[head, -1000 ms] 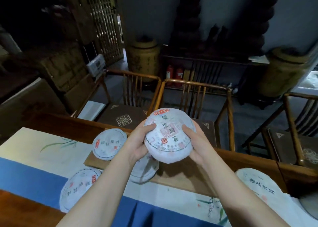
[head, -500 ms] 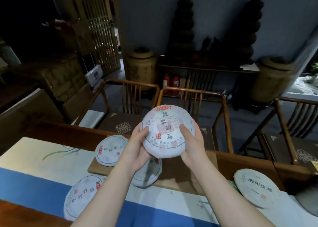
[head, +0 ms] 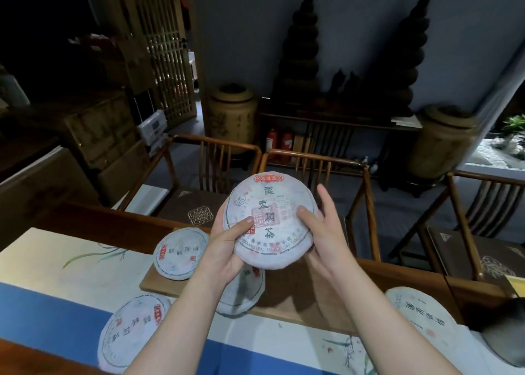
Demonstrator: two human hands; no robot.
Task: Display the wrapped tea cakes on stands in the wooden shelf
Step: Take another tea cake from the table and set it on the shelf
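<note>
Lower left of the frame: a wrapped cake (head: pixel 133 332) lies flat on the blue-and-cream cloth (head: pixel 56 312) covering the surface; I see a red label and dark characters on it, too blurred to read. Just above and right, a second cake (head: pixel 181 254) rests on a wooden board (head: pixel 298 298), with a red seal at its left edge. A third cake (head: pixel 241 292) lies on the board, mostly hidden behind my left forearm.

Centre: my left hand (head: pixel 227 249) grips the held tea cake (head: pixel 270 221) at its lower left, thumb across the face. The wrapper shows a red banner at top, large dark characters down the middle, a faint red square stamp, and small Latin lettering along the lower rim, of which I can make out only "YUNNAN SIMAO". The cake is raised above the board, face toward me. My right hand (head: pixel 326 232) cups its right edge, thumb on the face, fingers extended behind.

Lower right: another cake (head: pixel 423 315) lies flat on the surface, its characters illegible.
</note>
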